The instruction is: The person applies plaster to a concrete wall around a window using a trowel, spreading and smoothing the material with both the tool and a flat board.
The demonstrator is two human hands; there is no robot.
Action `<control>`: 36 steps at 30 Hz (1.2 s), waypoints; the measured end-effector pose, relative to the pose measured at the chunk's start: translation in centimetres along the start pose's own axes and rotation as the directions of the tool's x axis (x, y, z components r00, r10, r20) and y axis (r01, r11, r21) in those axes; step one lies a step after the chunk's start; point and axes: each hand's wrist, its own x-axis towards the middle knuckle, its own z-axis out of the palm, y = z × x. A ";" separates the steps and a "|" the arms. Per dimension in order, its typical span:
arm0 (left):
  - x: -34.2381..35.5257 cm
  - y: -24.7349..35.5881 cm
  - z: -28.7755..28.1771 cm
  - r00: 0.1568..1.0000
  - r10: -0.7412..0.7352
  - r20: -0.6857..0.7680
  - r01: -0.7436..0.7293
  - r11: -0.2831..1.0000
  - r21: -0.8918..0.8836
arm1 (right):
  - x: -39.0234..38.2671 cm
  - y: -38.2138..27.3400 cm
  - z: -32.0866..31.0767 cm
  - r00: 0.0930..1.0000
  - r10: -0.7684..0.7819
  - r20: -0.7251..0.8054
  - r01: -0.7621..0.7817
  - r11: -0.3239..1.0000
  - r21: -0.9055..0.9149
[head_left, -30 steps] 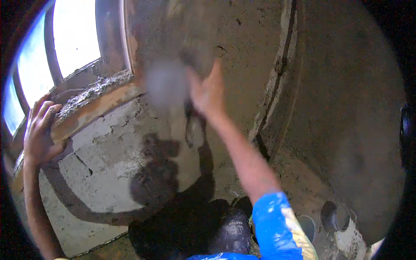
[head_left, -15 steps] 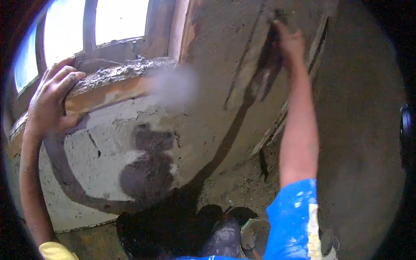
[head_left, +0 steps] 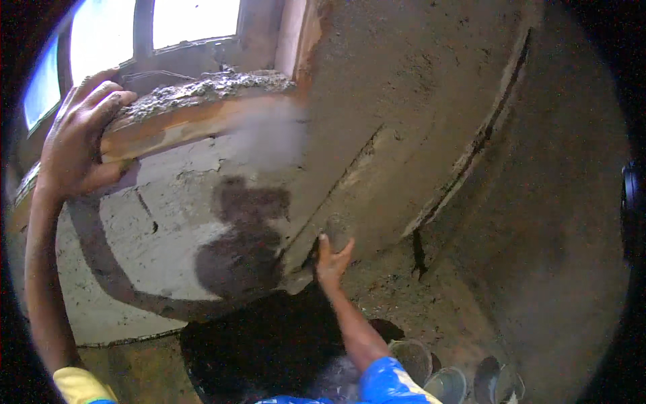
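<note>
The fingers of the left hand (head_left: 73, 148) hook over the top of the window ledge (head_left: 195, 123) at the upper left of the frame, with the thumb pressed against its front face, so they are clamped on it. At lower centre, the right hand (head_left: 334, 266) reaches up to the wall (head_left: 404, 94). Its thumb and one finger stand spread apart; the others are hidden, and it is too unclear to tell whether they are closed on something. A dark patch (head_left: 308, 266) lies just left of this hand; whether it is a tool or a shadow cannot be told.

The wall, rough and grey-brown, fills the centre and upper right. A dark diagonal line (head_left: 343, 178) runs across it, down toward the right hand, and a cracked groove (head_left: 481, 140) slants along its right side. Crumbly grey mortar (head_left: 208, 85) sits along the ledge beneath the bright window panes (head_left: 195, 23). A paler stretch of wall (head_left: 165, 222) lies below the ledge, crossed by a dark shadow (head_left: 239, 262) of a head and an arm. A yellow cuff (head_left: 79, 385) shows at lower left, a blue sleeve (head_left: 390, 382) at bottom centre. Round containers stand at lower right, partly cut off by the frame.
</note>
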 end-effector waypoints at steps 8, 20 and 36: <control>-0.7 -1.4 -0.3 0.999 0.038 0.017 -0.038 0.999 0.001 | 15.4 -22.8 -2.0 0.983 -0.180 -0.034 0.183 0.976 0.119; -0.9 -1.3 0.9 0.990 0.097 -0.102 -0.101 0.994 -0.037 | 21.0 -8.9 -9.4 1.000 0.021 -0.016 -0.018 0.987 0.160; -1.2 -1.7 0.2 0.996 0.072 -0.043 -0.074 0.995 -0.059 | 11.6 -22.3 0.5 0.991 -0.124 0.055 0.087 0.893 0.442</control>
